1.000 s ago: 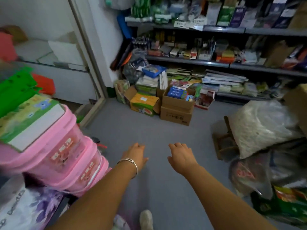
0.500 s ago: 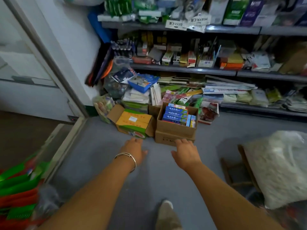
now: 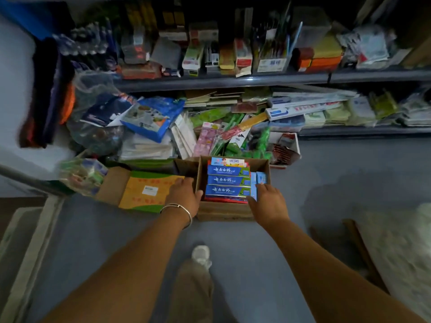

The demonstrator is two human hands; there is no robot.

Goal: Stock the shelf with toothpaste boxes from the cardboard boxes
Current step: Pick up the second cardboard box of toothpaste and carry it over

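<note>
An open cardboard box [image 3: 224, 212] stands on the grey floor below the shelf [image 3: 233, 81]. It holds several blue toothpaste boxes [image 3: 227, 180] lying flat, with lighter blue ones upright at its right side. My left hand [image 3: 183, 194], a bangle on its wrist, hovers at the box's left wall with fingers relaxed. Over the box's near right corner, my right hand [image 3: 268, 203] has its fingertips at the toothpaste boxes. Neither hand holds anything.
A yellow and green carton [image 3: 145, 192] with open flaps lies left of the box. Heaps of packets and bags [image 3: 149, 127] crowd the floor beneath the shelf. A white sack [image 3: 401, 248] sits at the right. My foot [image 3: 200, 255] is on the floor behind the box.
I have walked up to the shelf and bent down. Both hands moved forward from open floor to the sides of the toothpaste carton.
</note>
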